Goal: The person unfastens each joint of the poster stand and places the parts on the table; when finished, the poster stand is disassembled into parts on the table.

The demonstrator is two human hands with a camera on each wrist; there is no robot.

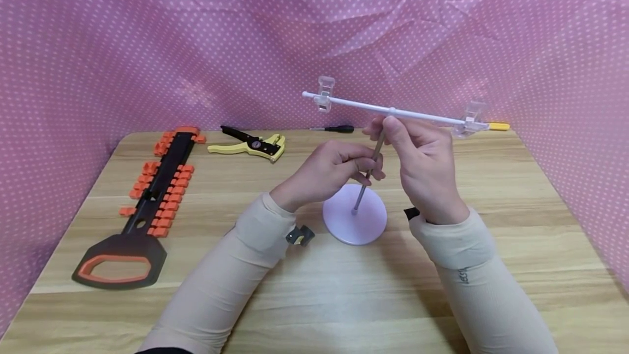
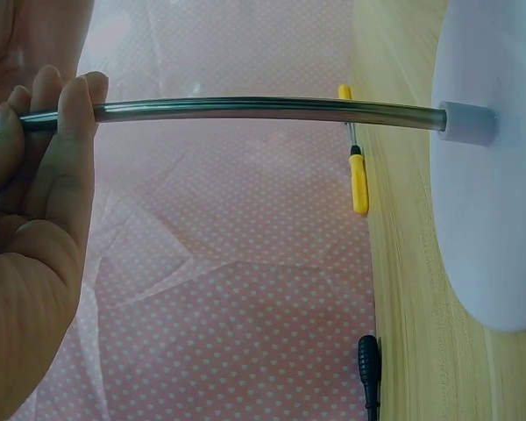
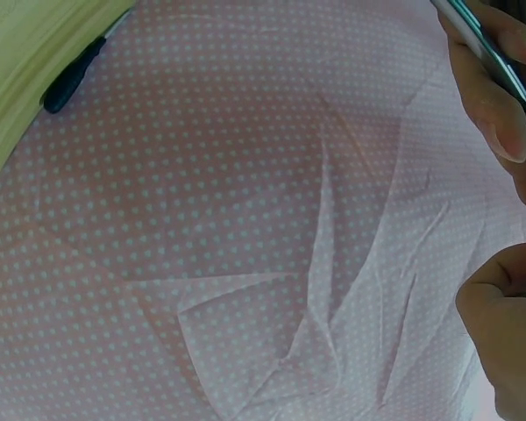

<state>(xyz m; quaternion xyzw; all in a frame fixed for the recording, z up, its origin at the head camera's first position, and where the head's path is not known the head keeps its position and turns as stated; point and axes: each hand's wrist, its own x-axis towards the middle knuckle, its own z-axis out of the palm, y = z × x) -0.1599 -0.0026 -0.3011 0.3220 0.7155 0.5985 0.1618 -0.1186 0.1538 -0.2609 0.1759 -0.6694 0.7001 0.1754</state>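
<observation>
A small stand has a round white base, a thin metal rod and a white crossbar at its top. Clear plastic clips sit near the crossbar's two ends, one clip left and the other clip right. With thumb and fingers my left hand pinches the rod around its middle. Higher up, my right hand grips the rod's top just under the crossbar, thumb toward me. The rod leans right, and the left wrist view shows its foot in the base's white collar.
To the left lies a black rack with orange clips along both sides and a looped handle. Yellow-and-black wire strippers lie behind my left hand. A black screwdriver and a yellow-handled screwdriver lie by the pink dotted curtain.
</observation>
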